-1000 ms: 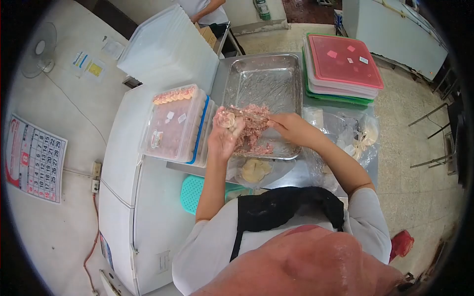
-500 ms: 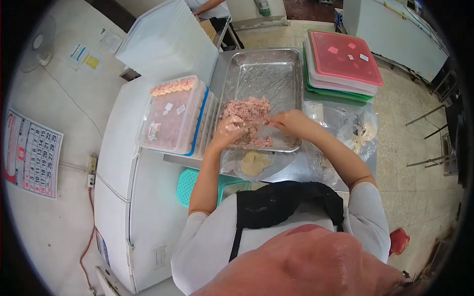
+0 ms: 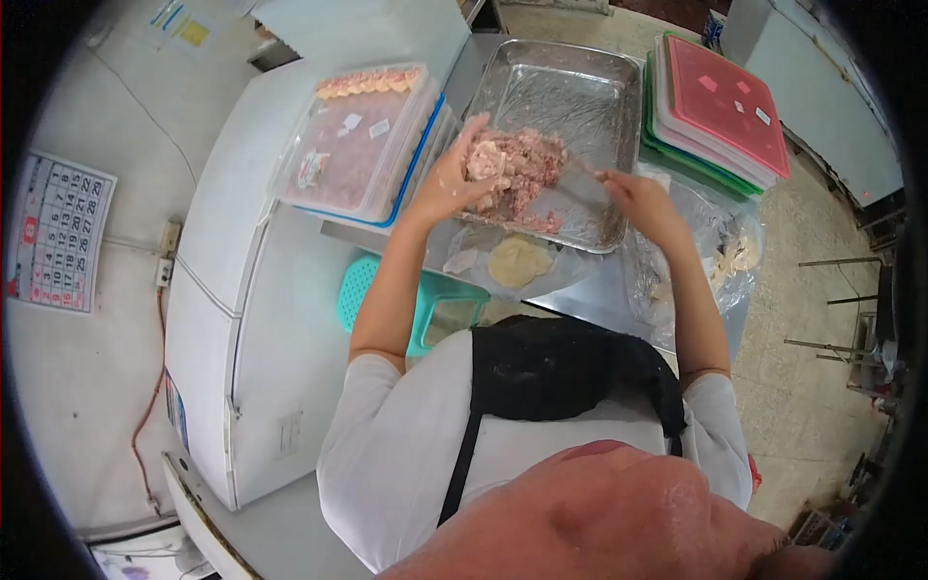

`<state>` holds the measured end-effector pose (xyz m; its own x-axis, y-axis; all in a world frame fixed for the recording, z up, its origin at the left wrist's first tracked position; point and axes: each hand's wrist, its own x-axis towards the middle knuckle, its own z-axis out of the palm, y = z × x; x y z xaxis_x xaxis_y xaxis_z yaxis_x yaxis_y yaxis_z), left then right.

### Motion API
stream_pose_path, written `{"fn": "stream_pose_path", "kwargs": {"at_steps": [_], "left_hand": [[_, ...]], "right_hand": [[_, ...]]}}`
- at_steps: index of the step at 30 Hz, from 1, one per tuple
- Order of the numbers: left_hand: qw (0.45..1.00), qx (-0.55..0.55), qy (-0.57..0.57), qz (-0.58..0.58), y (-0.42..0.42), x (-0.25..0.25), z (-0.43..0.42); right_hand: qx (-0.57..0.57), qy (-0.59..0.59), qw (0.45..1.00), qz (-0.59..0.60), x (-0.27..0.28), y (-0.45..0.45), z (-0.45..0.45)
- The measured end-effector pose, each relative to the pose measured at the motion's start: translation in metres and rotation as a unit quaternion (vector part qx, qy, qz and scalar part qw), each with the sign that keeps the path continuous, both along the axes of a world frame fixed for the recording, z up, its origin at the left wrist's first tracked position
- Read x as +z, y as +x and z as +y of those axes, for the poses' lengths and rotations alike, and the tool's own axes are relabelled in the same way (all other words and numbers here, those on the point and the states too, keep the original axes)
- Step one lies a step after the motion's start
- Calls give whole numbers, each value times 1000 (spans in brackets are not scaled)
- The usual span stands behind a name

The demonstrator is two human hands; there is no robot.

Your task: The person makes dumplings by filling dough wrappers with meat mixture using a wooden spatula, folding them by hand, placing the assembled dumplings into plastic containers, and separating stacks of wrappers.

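Note:
My left hand (image 3: 448, 188) is at the near left corner of a metal tray (image 3: 630, 111), fingers curled around a pale dumpling wrapper with meat filling (image 3: 486, 160) in the palm. Pink ground meat (image 3: 541, 159) is heaped in the tray's left and near part, beside that hand. Over the tray's right side, my right hand (image 3: 640, 201) grips a thin utensil (image 3: 584, 168) by its end. The utensil points left toward the meat; its exact kind is hard to make out. Round pale dumpling wrappers (image 3: 520, 261) lie on plastic just in front of the tray.
Lidded containers of formed dumplings (image 3: 360, 145) stand left of the tray on a white freezer (image 3: 290, 319). A stack of red, white and green lidded containers (image 3: 725, 101) is at the right. Plastic bags (image 3: 701, 246) lie nearer. A turquoise stool (image 3: 425, 314) is below the table edge.
The view has shifted, so the table sits higher. My hands have drawn apart: the left has turned to show the filled wrapper, and the right has moved rightward with the utensil.

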<state>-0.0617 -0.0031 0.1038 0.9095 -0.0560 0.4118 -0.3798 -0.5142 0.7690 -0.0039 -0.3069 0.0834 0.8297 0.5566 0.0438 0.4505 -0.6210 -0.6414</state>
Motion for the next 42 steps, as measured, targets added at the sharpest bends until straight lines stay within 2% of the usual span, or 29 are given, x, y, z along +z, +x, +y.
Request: {"fn": "stream_pose_path", "kwargs": {"at_steps": [1, 3, 4, 6, 7, 8, 9, 11, 12, 14, 15, 17, 18, 21, 24, 28, 29, 31, 32, 35, 38, 42], "left_hand": [[999, -24, -7, 30, -3, 10, -3], [993, -79, -18, 86, -8, 25, -8], [989, -137, 2, 50, -3, 20, -5], [966, -254, 44, -25, 13, 10, 3], [970, -239, 42, 12, 14, 7, 6], [973, -223, 41, 47, 14, 4, 9], [975, -206, 39, 80, 14, 3, 11], [968, -183, -51, 166, 10, 16, 13], [959, -169, -95, 208, 8, 21, 17], [971, -197, -22, 134, 18, 18, 36], [973, -210, 15, 96, 19, 21, 43], [976, -173, -7, 129, 13, 21, 56], [977, -153, -19, 144, 9, 24, 62], [985, -165, 37, 24, -6, 36, 85], [976, -207, 31, 60, -14, 54, 108], [963, -198, 2, 185, -10, 53, 156], [966, -192, 61, 162, -8, 57, 171], [960, -181, 179, 115, -4, 77, 199], [958, -159, 195, 139, 5, 76, 215], [968, -189, 82, 145, 53, 44, 272], [968, -99, 222, 69, 73, 43, 280], [968, -89, 224, 68, 115, 30, 259]], "right_hand": [[-13, 85, 996, 30, 9, -5, -5], [43, 144, 987, 59, 29, -23, 1], [68, 175, 979, 74, 34, -31, 8], [105, 124, 985, 58, 17, -38, 29], [121, 98, 986, 51, 11, -39, 37], [133, 109, 984, -54, 13, -33, 33], [85, 49, 990, -99, 33, -39, 33], [-10, -70, 980, -187, 77, -60, 39], [-4, -58, 972, -226, 73, -68, 47], [7, -34, 951, -306, 61, -80, 66], [-9, -44, 953, -300, 64, -79, 72], [-40, -64, 955, -286, 73, -76, 81], [-51, -64, 971, -223, 92, -81, 85], [16, 86, 979, -183, 96, -90, 102], [26, 91, 990, -100, 76, -103, 147], [-4, 78, 992, -99, 65, -96, 158], [-18, 89, 991, -102, 55, -94, 156], [-68, 117, 987, -80, 36, -96, 147], [-104, 134, 984, -54, 26, -104, 139], [-211, 184, 959, 47, -2, -130, 112], [-339, 233, 901, 136, -25, -165, 90], [-385, 263, 873, 146, -35, -203, 76]]}}
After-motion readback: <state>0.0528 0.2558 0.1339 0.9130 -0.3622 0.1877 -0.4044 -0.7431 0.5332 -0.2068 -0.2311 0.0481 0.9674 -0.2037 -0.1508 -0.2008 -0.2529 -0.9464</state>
